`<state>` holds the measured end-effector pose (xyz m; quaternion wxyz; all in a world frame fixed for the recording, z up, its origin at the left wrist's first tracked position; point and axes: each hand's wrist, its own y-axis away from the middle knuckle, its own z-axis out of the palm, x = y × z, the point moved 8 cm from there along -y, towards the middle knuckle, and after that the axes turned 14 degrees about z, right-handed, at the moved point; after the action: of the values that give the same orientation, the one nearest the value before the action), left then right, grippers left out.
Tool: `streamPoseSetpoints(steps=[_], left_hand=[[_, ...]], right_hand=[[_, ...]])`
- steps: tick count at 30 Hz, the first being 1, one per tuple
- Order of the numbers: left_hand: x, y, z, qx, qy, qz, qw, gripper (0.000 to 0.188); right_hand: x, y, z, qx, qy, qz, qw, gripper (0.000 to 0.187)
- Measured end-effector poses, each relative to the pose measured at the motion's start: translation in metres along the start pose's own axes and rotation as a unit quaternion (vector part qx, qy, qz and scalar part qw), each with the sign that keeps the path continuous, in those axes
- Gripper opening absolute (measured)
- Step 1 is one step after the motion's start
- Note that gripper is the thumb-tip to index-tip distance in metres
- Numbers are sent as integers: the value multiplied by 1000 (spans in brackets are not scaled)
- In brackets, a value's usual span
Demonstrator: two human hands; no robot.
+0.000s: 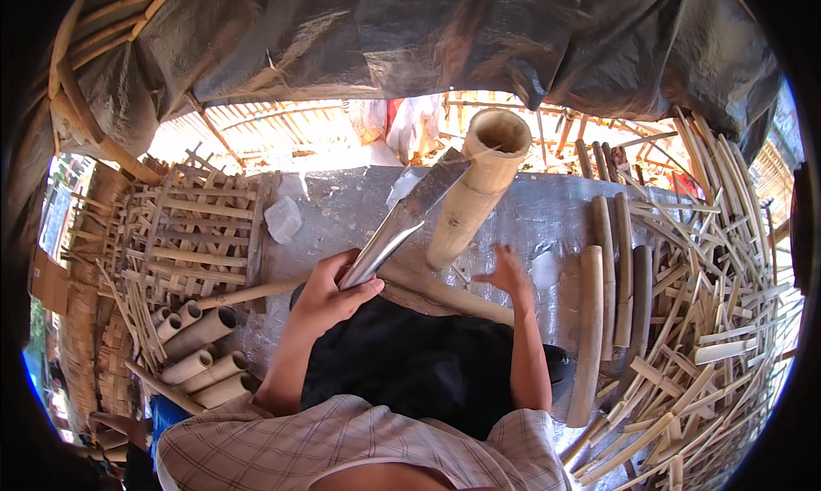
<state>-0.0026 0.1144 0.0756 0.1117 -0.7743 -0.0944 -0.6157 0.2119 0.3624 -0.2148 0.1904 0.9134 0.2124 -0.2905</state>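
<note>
My left hand (332,292) is wrapped around the shiny metal handle of a machete (434,186). Its broad dark blade slants up and away to the right. The blade's tip overlaps the side of a thick bamboo tube (469,202), just below its rim; whether they touch I cannot tell. That tube stands upright with its hollow end facing up. To the right of the tube's foot, my right hand (506,273) is raised with its fingers apart and nothing in it. A long bamboo pole (449,296) lies crosswise in front of my lap.
Several cut bamboo lengths (590,337) lie at the right, beside a heap of split strips (684,354). On the left are a bamboo lattice (201,226) and stacked tubes (214,371). Dark sheeting (445,38) hangs overhead. A pale block (283,220) rests on the grey ground sheet (329,204).
</note>
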Motion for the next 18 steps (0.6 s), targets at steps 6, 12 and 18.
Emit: streamPoseSetpoints(steps=[6, 12, 18], left_hand=[[-27, -3, 0, 28, 49, -21, 998, 21], [-4, 8, -6, 57, 157, 12, 986, 27], [20, 8, 16, 1, 349, 53, 936, 43]], right_hand=[[-72, 11, -53, 4, -578, -75, 813, 74], [-65, 9, -51, 86, -570, -67, 814, 55], [-91, 14, -42, 88, -531, -87, 838, 65]])
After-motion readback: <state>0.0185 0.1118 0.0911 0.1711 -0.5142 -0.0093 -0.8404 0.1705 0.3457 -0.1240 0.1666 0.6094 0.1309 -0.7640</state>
